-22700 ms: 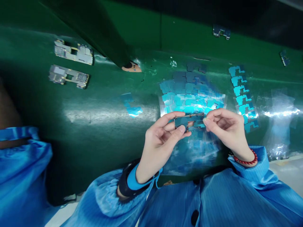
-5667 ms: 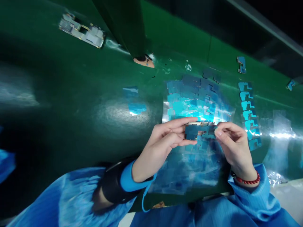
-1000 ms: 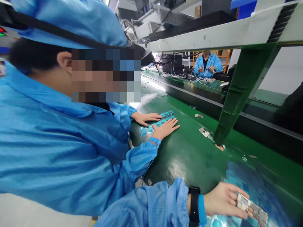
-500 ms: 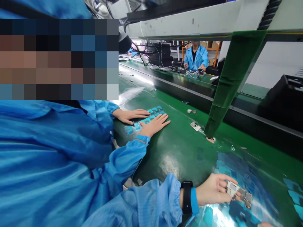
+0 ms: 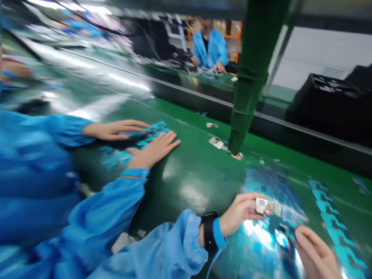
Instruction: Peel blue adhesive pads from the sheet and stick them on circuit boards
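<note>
My left hand [image 5: 242,211] is closed on a small circuit board [image 5: 267,206], held just above a shiny sheet of blue film pieces [image 5: 270,232] on the green belt [image 5: 200,170]. A black band sits on that wrist. My right hand [image 5: 315,254] hovers low at the bottom right over the same sheet, fingers curled; whether it holds anything I cannot make out. The picture is smeared by motion.
A co-worker's two hands [image 5: 139,141] lie flat on blue film pieces to my left. A green post [image 5: 250,81] stands on the belt, with two loose boards [image 5: 216,142] beside it. A strip of blue pieces [image 5: 331,217] runs at right. Another person [image 5: 209,48] works far behind.
The view has swung right and down. My left hand with the board has risen in the frame, my right hand has come into sight, and the co-worker's head has left the view.
</note>
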The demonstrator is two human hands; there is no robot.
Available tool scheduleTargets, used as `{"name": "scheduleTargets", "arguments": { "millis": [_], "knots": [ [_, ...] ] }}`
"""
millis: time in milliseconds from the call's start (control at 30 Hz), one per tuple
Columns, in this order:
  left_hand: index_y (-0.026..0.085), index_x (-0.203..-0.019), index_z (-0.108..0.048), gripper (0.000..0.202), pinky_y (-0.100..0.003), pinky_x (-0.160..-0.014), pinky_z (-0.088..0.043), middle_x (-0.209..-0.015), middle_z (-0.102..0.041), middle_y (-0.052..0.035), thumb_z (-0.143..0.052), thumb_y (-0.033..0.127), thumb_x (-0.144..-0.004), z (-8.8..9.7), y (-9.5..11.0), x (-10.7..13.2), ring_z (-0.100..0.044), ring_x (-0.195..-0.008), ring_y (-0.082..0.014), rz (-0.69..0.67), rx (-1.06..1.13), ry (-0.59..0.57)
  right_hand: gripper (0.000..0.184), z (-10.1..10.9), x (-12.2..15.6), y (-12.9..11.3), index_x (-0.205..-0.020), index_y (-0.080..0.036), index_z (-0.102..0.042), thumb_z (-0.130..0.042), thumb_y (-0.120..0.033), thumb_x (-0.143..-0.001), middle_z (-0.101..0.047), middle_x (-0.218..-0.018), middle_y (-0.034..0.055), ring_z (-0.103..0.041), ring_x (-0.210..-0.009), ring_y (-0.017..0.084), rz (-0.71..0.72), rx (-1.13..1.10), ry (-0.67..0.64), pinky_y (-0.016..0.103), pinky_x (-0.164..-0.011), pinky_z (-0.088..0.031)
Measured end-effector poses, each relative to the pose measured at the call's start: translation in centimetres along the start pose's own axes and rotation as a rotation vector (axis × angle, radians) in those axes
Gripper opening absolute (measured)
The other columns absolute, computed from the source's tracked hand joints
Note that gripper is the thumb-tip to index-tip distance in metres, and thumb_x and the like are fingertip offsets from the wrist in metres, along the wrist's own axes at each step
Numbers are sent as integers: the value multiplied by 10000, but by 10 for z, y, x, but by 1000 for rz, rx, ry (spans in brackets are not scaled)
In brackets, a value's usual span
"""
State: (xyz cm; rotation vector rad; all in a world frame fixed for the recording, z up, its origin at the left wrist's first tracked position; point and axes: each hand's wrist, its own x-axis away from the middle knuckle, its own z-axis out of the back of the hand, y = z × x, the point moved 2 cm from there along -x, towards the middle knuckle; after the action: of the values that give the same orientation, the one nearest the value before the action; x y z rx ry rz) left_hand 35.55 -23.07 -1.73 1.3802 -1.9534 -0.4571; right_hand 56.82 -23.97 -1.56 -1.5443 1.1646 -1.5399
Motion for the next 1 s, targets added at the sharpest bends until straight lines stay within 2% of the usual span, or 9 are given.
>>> {"name": "scheduleTargets", "arguments": {
  "millis": [33, 100, 200, 300, 467, 667, 867, 1000],
  "knots": [
    [113, -1003, -697, 363, -298, -746, -536, -856, -744, -88, -635, 203, -657, -1, 1, 3, -696, -789, -190, 19, 18, -4, 361, -2, 2, -5, -772, -197, -732, -911, -360, -504, -679, -751, 14, -632, -694, 138, -23, -8, -25, 136, -602, -539],
    [116, -1020, -701, 356, -312, -776, -539, -917, -749, -97, -628, 204, -684, -3, 4, 7, -695, -827, -201, 64, 44, -19, 289, -6, 4, -16, -801, -205, -728, -876, -345, -597, -646, -753, 0, -589, -697, 109, 1, -27, -44, 132, -624, -513],
    [100, -1046, -704, 353, -334, -778, -545, -961, -747, -122, -605, 191, -720, -5, 6, 11, -696, -840, -221, 121, 38, -37, 236, -15, 5, -28, -729, -195, -711, -864, -334, -615, -601, -697, -9, -541, -654, 97, 48, -45, -27, 150, -607, -484],
    [107, -1078, -697, 356, -344, -789, -552, -964, -749, -109, -573, 183, -753, -8, 6, 15, -702, -824, -212, 168, 36, -60, 205, -23, 7, -33, -710, -194, -705, -854, -312, -631, -582, -682, -12, -520, -637, 95, 62, -29, -53, 169, -601, -473],
    [116, -1075, -701, 362, -374, -843, -555, -969, -752, -87, -538, 160, -754, -12, 8, 21, -689, -963, -253, 166, 47, -92, 152, -30, 10, -35, -710, -201, -718, -832, -294, -672, -593, -681, -12, -518, -629, 85, 65, 20, -112, 169, -601, -465],
    [104, -1095, -701, 381, -382, -848, -561, -916, -759, -83, -528, 116, -756, -13, 11, 24, -681, -999, -280, 176, 74, -112, 93, -29, 12, -33, -726, -226, -745, -824, -264, -693, -648, -680, -12, -536, -614, 78, 101, 97, -102, 162, -587, -456],
    [146, -1117, -697, 409, -332, -831, -575, -933, -764, -55, -532, 102, -745, -13, 10, 27, -689, -983, -231, 206, 77, -102, 46, -29, 14, -36, -757, -244, -745, -788, -239, -740, -651, -670, -27, -523, -585, 67, 161, 157, -109, 158, -558, -435],
    [152, -1142, -686, 439, -356, -848, -574, -941, -762, -54, -530, 105, -735, -14, 10, 28, -689, -988, -240, 198, 55, -106, 46, -28, 17, -37, -744, -225, -735, -777, -241, -749, -634, -663, -16, -497, -555, 81, 187, 209, -89, 190, -512, -406]
  ]
}}
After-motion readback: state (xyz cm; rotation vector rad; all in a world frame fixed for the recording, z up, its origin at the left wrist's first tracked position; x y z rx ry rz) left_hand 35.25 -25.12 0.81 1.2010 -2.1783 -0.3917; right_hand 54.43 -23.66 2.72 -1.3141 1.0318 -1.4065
